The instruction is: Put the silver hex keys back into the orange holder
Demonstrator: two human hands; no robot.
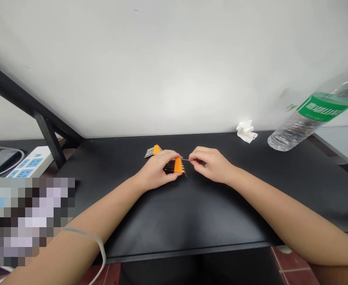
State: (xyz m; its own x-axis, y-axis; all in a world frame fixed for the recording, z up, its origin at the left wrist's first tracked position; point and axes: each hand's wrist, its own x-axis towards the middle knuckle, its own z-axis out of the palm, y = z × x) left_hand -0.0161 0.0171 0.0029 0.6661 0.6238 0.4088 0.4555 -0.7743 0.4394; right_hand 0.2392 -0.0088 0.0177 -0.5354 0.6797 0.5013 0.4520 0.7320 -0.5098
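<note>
Head view shows my left hand [157, 169] pinning a light, stiff orange pin strip [178, 165] on the worktop [191, 209], right hand [211, 164] fingers pinched narrow on what looks like one thin, bendable pin [186, 160]; I grip the plastic body.

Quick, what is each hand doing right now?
Left hand: closed on an orange pin strip resting on the black table.
Right hand: fingertips pinched on a thin pin.
</note>
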